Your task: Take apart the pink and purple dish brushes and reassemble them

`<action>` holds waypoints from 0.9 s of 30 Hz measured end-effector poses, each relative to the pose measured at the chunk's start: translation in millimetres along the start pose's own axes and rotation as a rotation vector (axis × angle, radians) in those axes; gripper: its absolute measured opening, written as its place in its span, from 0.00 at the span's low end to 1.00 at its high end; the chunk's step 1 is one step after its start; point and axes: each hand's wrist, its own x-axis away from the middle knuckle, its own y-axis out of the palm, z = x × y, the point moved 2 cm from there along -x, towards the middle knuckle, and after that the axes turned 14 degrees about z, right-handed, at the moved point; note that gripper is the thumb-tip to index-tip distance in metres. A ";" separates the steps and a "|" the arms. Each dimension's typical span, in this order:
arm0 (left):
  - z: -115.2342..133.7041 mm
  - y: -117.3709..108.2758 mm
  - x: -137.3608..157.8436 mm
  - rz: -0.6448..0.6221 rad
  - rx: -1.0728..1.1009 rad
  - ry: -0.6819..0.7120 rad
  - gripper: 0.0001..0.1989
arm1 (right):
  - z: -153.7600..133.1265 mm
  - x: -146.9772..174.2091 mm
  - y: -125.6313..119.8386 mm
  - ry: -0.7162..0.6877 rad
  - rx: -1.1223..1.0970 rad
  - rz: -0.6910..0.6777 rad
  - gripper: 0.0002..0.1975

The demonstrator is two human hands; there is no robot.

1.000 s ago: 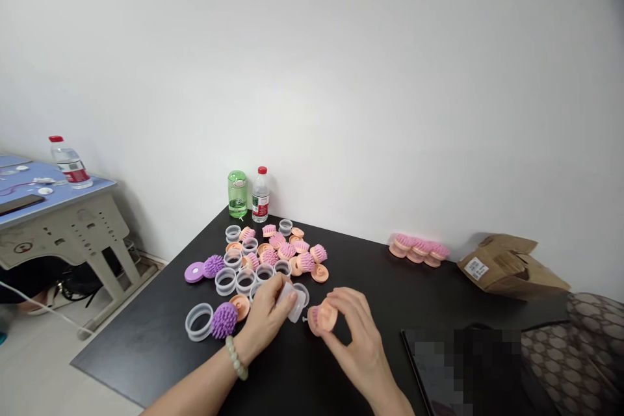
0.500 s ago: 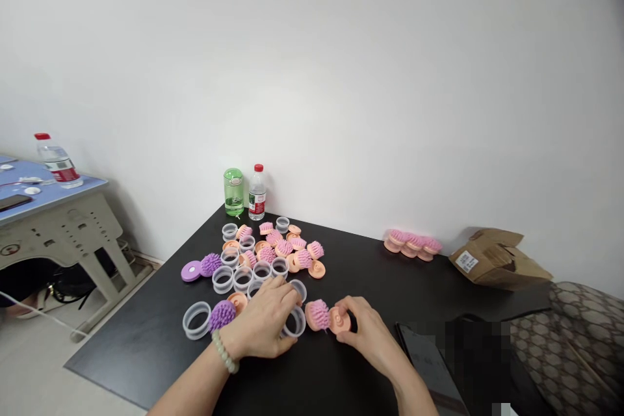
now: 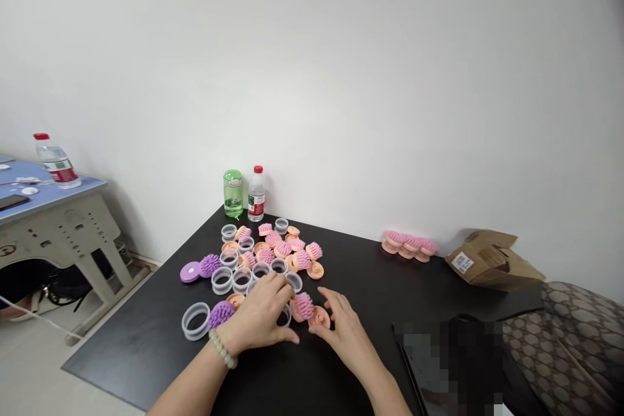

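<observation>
My left hand (image 3: 263,313), with a beaded bracelet at the wrist, lies over a clear plastic ring (image 3: 285,316) and partly hides it; its thumb points away from the fingers. Just right of that ring sits a pink bristled scalp brush head (image 3: 303,307) on a peach base. Beside it is a round peach cap (image 3: 319,317) with a knob in its middle. My right hand (image 3: 344,328) is around the cap's right side, thumb near its lower edge and forefinger raised apart from it. A purple bristled brush head (image 3: 221,314) is left of my left hand.
Several clear rings (image 3: 222,280), pink brush heads (image 3: 283,248) and peach caps (image 3: 315,270) crowd the black table's left half. Bottles (image 3: 257,195) stand behind. Assembled pink brushes (image 3: 409,246) line the wall, near a cardboard box (image 3: 492,260). A dark tablet-like object (image 3: 414,370) lies front right.
The pink brush head, peach cap and clear ring have shifted left, closer to the cluster. My right hand has moved left and its fingers have spread; my left thumb has moved off the ring.
</observation>
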 end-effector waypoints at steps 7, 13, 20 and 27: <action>13.3 1.2 -0.6 0.191 0.029 0.047 0.15 | 5.7 -22.1 -31.5 -0.063 0.295 0.135 0.21; 19.5 5.3 0.3 0.286 0.057 0.106 0.02 | 27.5 -86.9 -62.4 -0.018 0.620 0.115 0.23; 16.2 6.2 -4.9 0.407 -0.021 0.182 0.05 | 92.4 -173.3 -99.1 0.144 0.939 0.223 0.19; 13.1 14.9 -7.5 0.556 -0.183 0.309 0.08 | 124.8 -196.1 -112.8 0.234 1.044 0.219 0.18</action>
